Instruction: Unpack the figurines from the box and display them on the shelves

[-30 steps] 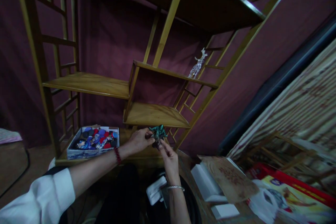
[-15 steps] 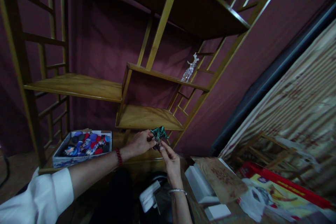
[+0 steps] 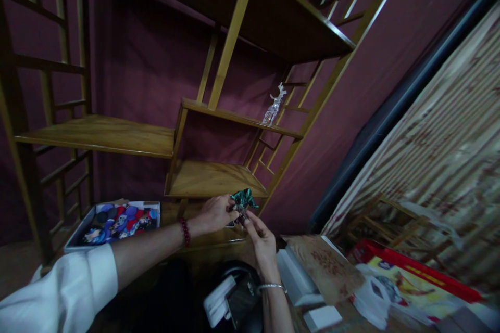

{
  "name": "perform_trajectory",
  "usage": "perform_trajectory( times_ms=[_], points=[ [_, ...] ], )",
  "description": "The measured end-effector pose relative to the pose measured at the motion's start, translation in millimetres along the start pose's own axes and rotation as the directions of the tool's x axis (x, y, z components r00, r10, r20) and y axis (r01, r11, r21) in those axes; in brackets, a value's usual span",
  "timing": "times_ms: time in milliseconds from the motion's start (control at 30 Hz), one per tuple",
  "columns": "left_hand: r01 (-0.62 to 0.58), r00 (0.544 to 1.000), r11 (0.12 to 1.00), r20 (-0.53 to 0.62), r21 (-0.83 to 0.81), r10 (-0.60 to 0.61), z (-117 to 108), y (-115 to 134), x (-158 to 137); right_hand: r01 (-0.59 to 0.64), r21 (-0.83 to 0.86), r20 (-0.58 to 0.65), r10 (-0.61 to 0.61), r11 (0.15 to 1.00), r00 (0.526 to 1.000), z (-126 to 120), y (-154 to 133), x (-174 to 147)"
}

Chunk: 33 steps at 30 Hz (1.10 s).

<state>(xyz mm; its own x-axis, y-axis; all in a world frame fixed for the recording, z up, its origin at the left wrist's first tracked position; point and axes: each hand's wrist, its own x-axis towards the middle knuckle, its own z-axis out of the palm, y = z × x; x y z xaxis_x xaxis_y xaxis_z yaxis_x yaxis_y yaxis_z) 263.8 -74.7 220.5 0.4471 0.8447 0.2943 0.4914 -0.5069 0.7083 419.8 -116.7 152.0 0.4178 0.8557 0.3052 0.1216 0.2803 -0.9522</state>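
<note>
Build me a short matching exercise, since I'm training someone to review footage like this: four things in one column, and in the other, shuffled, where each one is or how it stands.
Things
1. Green figure
2. Clear deer figure
3. Open box
4. Silver bracelet

Places and states
A. Around the right wrist
B. At the left of the picture, holding small colourful things
C. Between the fingers of the left hand and right hand
D. Standing on a shelf

Right pairs: 1-C, 2-D, 3-B, 4-A
</note>
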Motion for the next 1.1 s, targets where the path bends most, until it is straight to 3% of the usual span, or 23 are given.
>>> perform_trajectory(
  times_ms=[333,767,933,1100],
  points=[
    [-0.054,0.999,0.998,-0.007,-0.017,0.054,4.3,7.6,14.6,0.034,-0.002,0.013,-0.034,0.999,0.999,-7.4,-20.7,11.2],
    [-0.126,0.991,0.992,-0.038,0.022,0.126,-9.2,24.5,24.7,0.068,-0.039,0.001,-0.068,0.997,0.998,-11.7,-41.6,25.0],
    [-0.168,0.984,0.985,-0.061,0.036,0.169,-19.5,32.4,27.9,0.115,-0.057,0.038,-0.113,0.992,0.993,-12.9,-55.8,29.2],
    [-0.132,0.988,0.99,-0.081,0.041,0.135,-36.8,46.8,31.3,0.204,-0.073,0.051,-0.201,0.976,0.978,-11.9,-75.0,37.1]
  ],
)
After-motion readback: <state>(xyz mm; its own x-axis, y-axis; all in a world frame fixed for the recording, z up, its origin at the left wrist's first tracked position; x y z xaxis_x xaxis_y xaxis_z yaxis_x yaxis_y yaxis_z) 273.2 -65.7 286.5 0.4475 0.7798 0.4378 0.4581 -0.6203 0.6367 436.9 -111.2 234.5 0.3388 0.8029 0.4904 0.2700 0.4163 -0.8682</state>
